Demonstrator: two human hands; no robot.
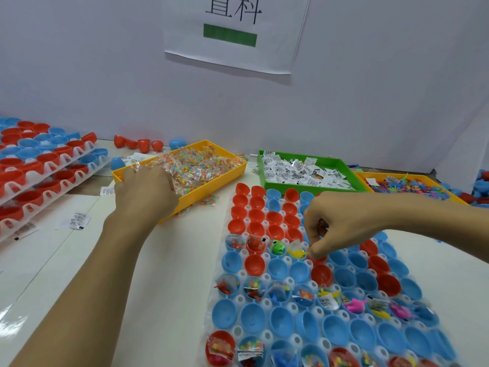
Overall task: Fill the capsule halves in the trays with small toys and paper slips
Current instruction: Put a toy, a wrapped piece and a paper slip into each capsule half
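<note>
Capsule halves (280, 268), red and blue, sit open side up in the white tray (239, 299) at the desk's near right. Three rows are filled; the partly filled row holds four. Your right hand (341, 225) pinches a yellow toy (297, 252) at that row's fourth cup, fingers curled narrow (whether it also holds something in the palm, I cannot tell). The toy lies roughly level, long axis across the tray, one end toward your fingertips. Your left hand (146, 189) reaches into the yellow bin of bead packets (195, 165); its grip is hidden. Judged step: seating the toy. Next, release it, then add a packet and a paper slip (304, 170).
</note>
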